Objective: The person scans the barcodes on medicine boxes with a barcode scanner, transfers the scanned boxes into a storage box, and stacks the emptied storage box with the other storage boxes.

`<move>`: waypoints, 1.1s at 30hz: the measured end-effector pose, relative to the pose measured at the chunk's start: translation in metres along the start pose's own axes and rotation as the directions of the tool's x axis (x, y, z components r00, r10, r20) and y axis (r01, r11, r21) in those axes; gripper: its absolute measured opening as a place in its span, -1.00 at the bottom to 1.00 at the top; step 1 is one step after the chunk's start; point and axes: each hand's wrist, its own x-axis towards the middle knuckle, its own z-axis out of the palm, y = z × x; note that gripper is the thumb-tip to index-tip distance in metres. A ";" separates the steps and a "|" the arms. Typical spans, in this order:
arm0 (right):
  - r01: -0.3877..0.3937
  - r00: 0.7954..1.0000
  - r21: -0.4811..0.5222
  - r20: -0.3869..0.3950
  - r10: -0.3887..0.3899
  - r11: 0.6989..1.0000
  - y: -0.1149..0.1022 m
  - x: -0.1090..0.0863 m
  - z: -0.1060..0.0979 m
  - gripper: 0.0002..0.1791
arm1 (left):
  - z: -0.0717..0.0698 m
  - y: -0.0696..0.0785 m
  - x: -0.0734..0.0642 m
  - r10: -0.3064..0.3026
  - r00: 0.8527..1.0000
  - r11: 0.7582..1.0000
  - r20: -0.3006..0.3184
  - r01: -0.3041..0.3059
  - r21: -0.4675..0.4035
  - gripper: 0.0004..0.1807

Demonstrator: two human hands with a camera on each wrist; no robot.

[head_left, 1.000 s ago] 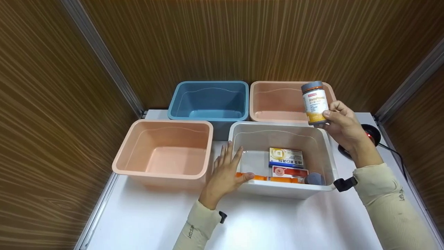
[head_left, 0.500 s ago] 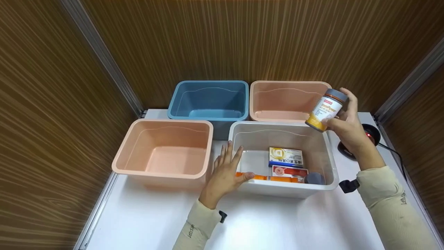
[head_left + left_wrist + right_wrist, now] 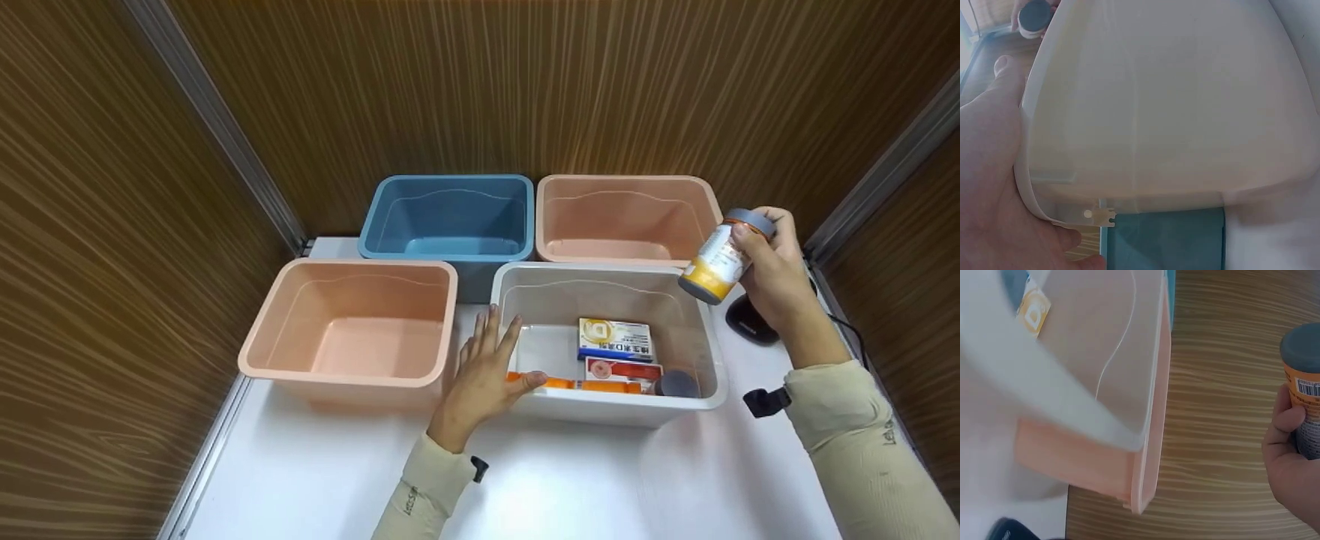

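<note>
My right hand (image 3: 780, 277) grips a pill bottle (image 3: 721, 259) with a grey lid and a white and yellow label. The bottle is held tilted above the right rim of the white bin (image 3: 611, 411), lid end up and to the right. Its barcode side shows in the right wrist view, where the fingers wrap the bottle (image 3: 1306, 391). My left hand (image 3: 484, 382) lies at the white bin's left front corner, fingers spread and fairly straight. In that bin are a vitamin D box (image 3: 615, 339), a red and white box (image 3: 622, 370), orange tubes (image 3: 611, 387) and a grey-lidded container (image 3: 677, 384).
Left of the white bin stands a pink bin (image 3: 382, 349). Behind are a blue bin (image 3: 457, 217) and another pink bin (image 3: 626, 214). A black corded device (image 3: 750, 321) sits on the white table (image 3: 360, 457) at the right, partly hidden by my right hand. Wood-grained panels enclose the table.
From nearly upright over the back pink bin, the bottle has tilted and moved right and down with my right hand, its label turning partly away. My left hand has stayed in place.
</note>
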 end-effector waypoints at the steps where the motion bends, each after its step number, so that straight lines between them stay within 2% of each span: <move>1: 0.010 1.000 -0.019 0.002 -0.010 1.000 -0.001 0.000 -0.001 -0.74 | 0.000 0.000 0.000 -0.001 1.000 1.000 0.003 0.001 -0.002 0.10; 7: 0.036 0.998 -0.181 0.053 -0.027 0.983 -0.010 -0.002 -0.015 -0.68 | 0.001 -0.001 0.000 -0.006 1.000 1.000 0.008 0.006 -0.010 0.09; 11: 0.018 0.995 -0.355 0.097 0.018 0.935 -0.022 -0.004 -0.026 -0.53 | 0.002 -0.001 0.000 -0.009 1.000 1.000 0.005 0.009 -0.023 0.08; 13: 0.008 0.993 -0.477 0.107 0.049 0.879 -0.028 -0.005 -0.030 -0.45 | 0.003 -0.001 0.000 -0.012 1.000 1.000 0.006 0.012 -0.024 0.08; 15: -0.005 0.992 -0.594 0.099 0.080 0.804 -0.033 -0.006 -0.035 -0.40 | 0.003 -0.001 -0.001 -0.015 1.000 1.000 0.007 0.015 -0.026 0.08; 17: -0.033 0.991 -0.708 0.070 0.116 0.706 -0.037 -0.007 -0.039 -0.39 | 0.003 -0.001 -0.001 -0.014 1.000 1.000 0.005 0.014 -0.027 0.08; 20: -0.075 0.985 -0.817 0.029 0.170 0.571 -0.042 -0.007 -0.046 -0.37 | 0.003 -0.001 -0.001 -0.011 1.000 1.000 0.000 0.011 -0.021 0.07; 23: -0.088 0.976 -0.883 0.016 0.217 0.461 -0.045 -0.007 -0.053 -0.35 | 0.003 -0.001 -0.001 -0.015 1.000 1.000 0.001 0.015 -0.024 0.08; 25: -0.074 0.972 -0.908 0.028 0.235 0.413 -0.044 -0.007 -0.057 -0.35 | 0.003 -0.002 -0.001 -0.016 1.000 1.000 0.000 0.016 -0.026 0.08; 27: -0.059 0.966 -0.924 0.043 0.256 0.379 -0.043 -0.008 -0.060 -0.35 | 0.003 -0.002 -0.001 -0.016 1.000 1.000 0.001 0.016 -0.026 0.09; 31: -0.042 0.955 -0.942 0.060 0.291 0.334 -0.035 -0.009 -0.069 -0.34 | 0.002 -0.001 0.000 -0.009 1.000 0.999 0.001 0.009 -0.038 0.09; 33: -0.042 0.948 -0.959 0.049 0.313 0.279 -0.031 -0.009 -0.074 -0.34 | 0.001 -0.001 0.000 -0.011 1.000 0.999 0.005 0.011 -0.040 0.09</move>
